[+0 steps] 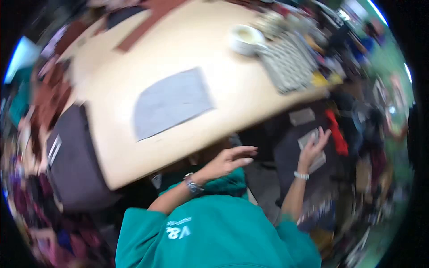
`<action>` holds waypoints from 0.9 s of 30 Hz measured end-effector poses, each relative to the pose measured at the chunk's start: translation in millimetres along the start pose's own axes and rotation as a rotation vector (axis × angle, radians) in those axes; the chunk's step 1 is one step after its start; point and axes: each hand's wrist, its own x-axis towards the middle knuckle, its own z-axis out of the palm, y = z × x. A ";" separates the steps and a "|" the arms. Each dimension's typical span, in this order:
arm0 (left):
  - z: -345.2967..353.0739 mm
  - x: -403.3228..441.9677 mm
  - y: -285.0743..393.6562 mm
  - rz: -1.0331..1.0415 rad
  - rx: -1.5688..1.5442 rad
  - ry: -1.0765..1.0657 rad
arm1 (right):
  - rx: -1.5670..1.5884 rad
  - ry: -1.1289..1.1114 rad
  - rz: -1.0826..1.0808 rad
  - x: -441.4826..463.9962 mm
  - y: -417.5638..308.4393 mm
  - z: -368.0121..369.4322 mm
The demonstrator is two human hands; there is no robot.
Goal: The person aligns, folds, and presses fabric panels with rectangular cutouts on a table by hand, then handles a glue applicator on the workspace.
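My left hand (228, 162) is just off the near edge of the tabletop (114, 85), fingers loosely extended, nothing seen in its grasp. My right hand (313, 146) is below the tabletop's right-hand near edge, fingers spread, over pale pieces (304, 139) on a dark cloth (288, 161); contact I cannot determine. A grey panel (172, 103) lies flat on the tabletop, untouched

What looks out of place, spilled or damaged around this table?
Nothing clearly stands out. The grey panel lies flat on the table, with no obvious tear or spill, though the picture is too blurred to show small flaws.
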 end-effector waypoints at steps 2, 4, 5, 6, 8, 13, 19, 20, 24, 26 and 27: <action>-10.8 -19.2 31.1 0.104 -0.017 0.110 | 0.079 -0.130 -0.154 -10.5 -75.7 43.6; -30.6 -48.7 61.1 0.187 0.080 0.303 | 0.098 -0.269 -0.405 -26.7 -131.4 84.3; -42.6 -69.3 75.7 0.271 0.156 0.444 | 0.173 -0.363 -0.432 -37.9 -160.9 102.6; -58.9 -85.6 82.1 0.366 0.244 0.599 | 0.234 -0.453 -0.458 -51.5 -187.0 118.6; -88.8 -130.7 98.2 0.454 0.393 0.937 | 0.500 -0.672 -0.442 -82.3 -227.3 146.7; -148.1 -245.9 126.5 0.435 1.123 1.776 | 0.629 -0.940 -0.610 -136.2 -267.4 170.3; -204.5 -296.5 97.6 -0.044 1.386 1.967 | 0.707 -1.031 -0.168 -137.5 -269.6 168.0; -209.3 -295.9 91.4 -0.098 1.418 1.958 | 0.683 -1.033 -0.192 -137.3 -270.2 168.2; -210.5 -284.1 91.0 -0.224 1.529 1.967 | 0.609 -1.041 -0.261 -137.6 -271.0 169.4; -211.8 -283.8 91.2 -0.253 1.533 1.965 | 0.599 -1.045 -0.271 -137.0 -271.4 169.3; -211.7 -284.0 91.5 -0.260 1.525 1.966 | 0.603 -1.050 -0.267 -136.5 -272.1 169.0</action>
